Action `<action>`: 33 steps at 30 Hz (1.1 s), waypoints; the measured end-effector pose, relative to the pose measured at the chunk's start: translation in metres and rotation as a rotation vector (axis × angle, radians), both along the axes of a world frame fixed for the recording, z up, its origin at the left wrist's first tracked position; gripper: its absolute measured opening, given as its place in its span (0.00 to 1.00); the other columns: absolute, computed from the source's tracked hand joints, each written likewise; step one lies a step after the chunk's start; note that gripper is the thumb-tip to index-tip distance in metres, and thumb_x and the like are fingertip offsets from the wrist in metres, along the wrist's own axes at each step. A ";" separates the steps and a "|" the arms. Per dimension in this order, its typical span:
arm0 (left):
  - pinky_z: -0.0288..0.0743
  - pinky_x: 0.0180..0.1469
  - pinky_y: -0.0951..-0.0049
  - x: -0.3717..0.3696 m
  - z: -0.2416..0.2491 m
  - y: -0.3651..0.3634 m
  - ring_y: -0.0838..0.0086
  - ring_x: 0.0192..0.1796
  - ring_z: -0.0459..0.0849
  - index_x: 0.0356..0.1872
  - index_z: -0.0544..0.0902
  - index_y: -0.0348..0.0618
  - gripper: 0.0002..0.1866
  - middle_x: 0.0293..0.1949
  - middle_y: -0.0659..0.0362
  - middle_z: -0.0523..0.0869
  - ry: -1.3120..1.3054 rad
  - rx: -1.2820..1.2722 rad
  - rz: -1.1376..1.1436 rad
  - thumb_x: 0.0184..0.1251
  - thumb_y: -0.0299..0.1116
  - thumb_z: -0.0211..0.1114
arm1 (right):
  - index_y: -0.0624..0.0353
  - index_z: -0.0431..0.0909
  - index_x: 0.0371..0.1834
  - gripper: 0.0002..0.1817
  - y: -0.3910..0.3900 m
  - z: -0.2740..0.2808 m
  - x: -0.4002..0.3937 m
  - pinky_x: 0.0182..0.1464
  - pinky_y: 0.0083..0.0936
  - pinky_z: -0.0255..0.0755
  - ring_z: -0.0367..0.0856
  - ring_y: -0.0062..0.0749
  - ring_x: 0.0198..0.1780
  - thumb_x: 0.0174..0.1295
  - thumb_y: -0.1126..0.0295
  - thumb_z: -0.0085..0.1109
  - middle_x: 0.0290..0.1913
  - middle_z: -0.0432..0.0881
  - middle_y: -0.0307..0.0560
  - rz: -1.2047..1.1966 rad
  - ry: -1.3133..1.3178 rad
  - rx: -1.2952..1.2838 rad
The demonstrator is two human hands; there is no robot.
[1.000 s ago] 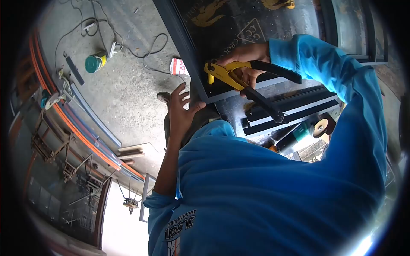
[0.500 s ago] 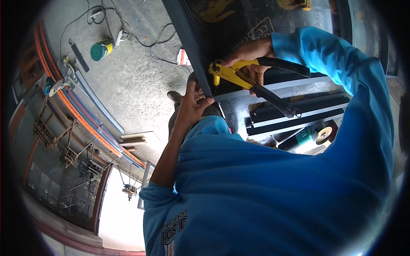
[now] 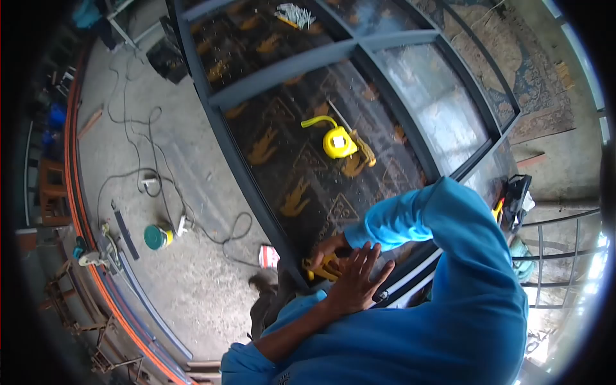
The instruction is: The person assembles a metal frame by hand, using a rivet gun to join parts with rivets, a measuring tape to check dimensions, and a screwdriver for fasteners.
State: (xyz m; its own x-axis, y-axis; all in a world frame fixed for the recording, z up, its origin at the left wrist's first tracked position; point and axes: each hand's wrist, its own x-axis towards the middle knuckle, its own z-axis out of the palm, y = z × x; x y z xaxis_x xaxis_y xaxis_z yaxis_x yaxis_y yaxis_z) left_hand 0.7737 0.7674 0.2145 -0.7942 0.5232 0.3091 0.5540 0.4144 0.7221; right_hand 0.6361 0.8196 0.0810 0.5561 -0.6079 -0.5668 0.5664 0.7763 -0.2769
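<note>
A yellow hand riveter sits low at the near corner of a dark grey metal frame. My right hand is closed around it, its sleeve reaching in from the right. Over the tool's handles lies my left hand, fingers spread and stretched out, covering much of the riveter. The frame rests on a dark surface printed with gold figures. Inside one frame opening lie a yellow tape measure and a thin-shafted tool beside it.
Silver rivets are heaped in a farther frame opening. On the floor to the left are a black cord, a green-lidded tub and a red-and-white box. Orange-edged metal lengths run along the left. A barred metal frame stands right.
My view has swung up, showing more of the frame. My left hand has left the frame's corner and now lies over the riveter, which my right hand still holds.
</note>
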 end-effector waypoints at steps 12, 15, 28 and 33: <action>0.67 0.55 0.53 0.004 -0.032 -0.001 0.50 0.57 0.71 0.64 0.62 0.45 0.36 0.59 0.42 0.65 -0.115 0.189 -0.169 0.50 0.31 0.66 | 0.65 0.78 0.42 0.18 0.033 -0.022 0.052 0.40 0.21 0.73 0.78 0.22 0.41 0.59 0.60 0.57 0.35 0.82 0.42 0.153 0.155 -0.382; 0.58 0.63 0.45 0.003 -0.011 -0.004 0.44 0.65 0.62 0.69 0.54 0.54 0.37 0.66 0.40 0.55 0.086 0.100 0.061 0.59 0.29 0.60 | 0.65 0.78 0.42 0.18 0.037 -0.017 0.006 0.39 0.20 0.73 0.78 0.20 0.39 0.61 0.58 0.56 0.33 0.82 0.41 0.169 0.140 -0.480; 0.56 0.66 0.52 0.002 -0.012 -0.024 0.44 0.64 0.62 0.63 0.57 0.27 0.45 0.62 0.35 0.58 -0.086 0.187 0.137 0.49 0.43 0.69 | 0.65 0.79 0.39 0.20 0.002 -0.015 0.011 0.34 0.19 0.72 0.77 0.16 0.33 0.65 0.55 0.53 0.28 0.81 0.36 0.236 0.459 -0.763; 0.66 0.58 0.59 0.021 -0.045 -0.028 0.54 0.55 0.72 0.54 0.68 0.33 0.34 0.50 0.44 0.72 0.044 0.085 -0.038 0.47 0.42 0.67 | 0.64 0.79 0.39 0.17 0.006 0.016 0.030 0.32 0.20 0.72 0.77 0.17 0.31 0.64 0.58 0.54 0.28 0.81 0.36 -0.033 0.882 -0.641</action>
State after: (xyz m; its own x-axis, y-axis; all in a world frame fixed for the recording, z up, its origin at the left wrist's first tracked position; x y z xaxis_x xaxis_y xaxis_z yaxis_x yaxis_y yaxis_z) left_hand 0.7950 0.7390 0.1693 -0.7591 0.5226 0.3880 0.6001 0.3309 0.7283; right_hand 0.6663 0.8254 0.0967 0.0877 -0.9395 -0.3310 -0.0119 0.3313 -0.9435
